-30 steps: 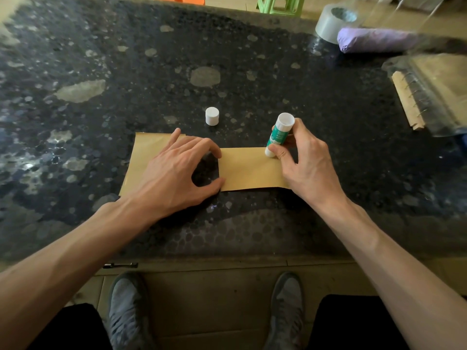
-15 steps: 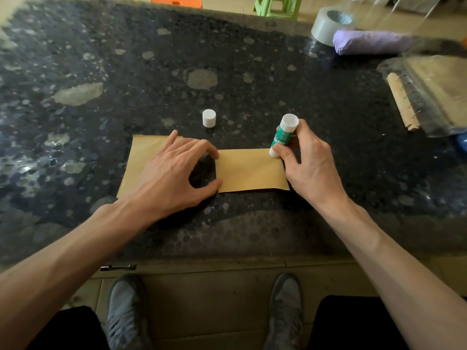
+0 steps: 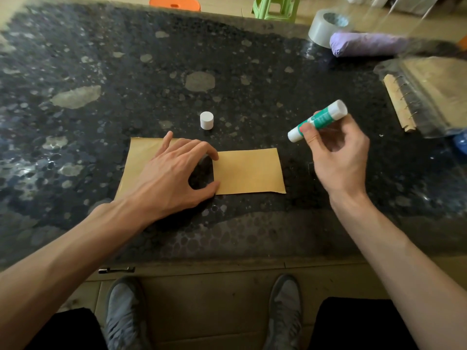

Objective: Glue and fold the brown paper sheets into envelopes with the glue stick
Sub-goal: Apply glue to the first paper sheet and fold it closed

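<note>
The glue stick (image 3: 319, 120) is pinched by right fingers (image 3: 309, 133), the brown paper sheet (image 3: 249, 170) pressed under spread left fingers (image 3: 202, 149) — uncapped glue could be dried out.

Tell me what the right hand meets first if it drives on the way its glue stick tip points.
Probably the brown paper: the right hand holds the glue stick tip down-left, toward the sheet's right half. Height above the table is unclear.

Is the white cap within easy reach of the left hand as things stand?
Probably yes: the cap stands alone just beyond the left hand, with only bare table between. That hand presses on the brown paper, though, and would have to lift off.
</note>
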Available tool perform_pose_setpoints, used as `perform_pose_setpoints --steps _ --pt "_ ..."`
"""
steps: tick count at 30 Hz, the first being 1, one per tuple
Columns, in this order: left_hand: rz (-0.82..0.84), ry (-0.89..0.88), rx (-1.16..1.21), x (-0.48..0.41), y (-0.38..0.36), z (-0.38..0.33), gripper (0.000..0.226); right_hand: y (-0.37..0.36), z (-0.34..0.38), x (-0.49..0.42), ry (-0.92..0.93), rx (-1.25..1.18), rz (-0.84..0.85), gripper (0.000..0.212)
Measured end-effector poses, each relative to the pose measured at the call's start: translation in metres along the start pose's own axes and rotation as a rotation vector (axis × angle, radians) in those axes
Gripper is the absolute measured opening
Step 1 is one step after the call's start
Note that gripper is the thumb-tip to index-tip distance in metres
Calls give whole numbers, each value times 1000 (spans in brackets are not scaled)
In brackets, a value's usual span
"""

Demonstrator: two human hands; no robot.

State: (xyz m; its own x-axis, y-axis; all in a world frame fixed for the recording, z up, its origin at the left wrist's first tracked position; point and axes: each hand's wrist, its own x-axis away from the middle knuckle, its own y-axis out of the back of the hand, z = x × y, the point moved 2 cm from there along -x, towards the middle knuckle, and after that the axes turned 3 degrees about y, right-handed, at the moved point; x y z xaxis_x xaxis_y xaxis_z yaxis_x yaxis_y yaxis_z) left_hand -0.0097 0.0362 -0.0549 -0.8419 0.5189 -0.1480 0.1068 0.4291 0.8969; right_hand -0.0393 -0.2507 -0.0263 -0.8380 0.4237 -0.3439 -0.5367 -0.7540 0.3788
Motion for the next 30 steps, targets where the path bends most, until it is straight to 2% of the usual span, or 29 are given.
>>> perform_pose_setpoints --steps 2,5,9,13,18,30 --pt "0 -14 4 -2 -1 0 45 1 2 -1 -104 -89 -11 27" --pt "-5 -49 -16 -4 -3 1 47 -3 4 3 -293 -307 68 26" --pt "-7 -37 -25 -8 -2 2 50 -9 1 8 -389 -322 217 35" --pt "-6 -14 7 -10 -2 2 50 -11 -3 6 -325 -241 313 38" --pt "-25 6 48 -12 -3 -1 44 -16 -4 -3 -207 -81 222 23" --pt "-90 43 140 -23 2 -2 35 -88 3 -25 20 -70 262 27"
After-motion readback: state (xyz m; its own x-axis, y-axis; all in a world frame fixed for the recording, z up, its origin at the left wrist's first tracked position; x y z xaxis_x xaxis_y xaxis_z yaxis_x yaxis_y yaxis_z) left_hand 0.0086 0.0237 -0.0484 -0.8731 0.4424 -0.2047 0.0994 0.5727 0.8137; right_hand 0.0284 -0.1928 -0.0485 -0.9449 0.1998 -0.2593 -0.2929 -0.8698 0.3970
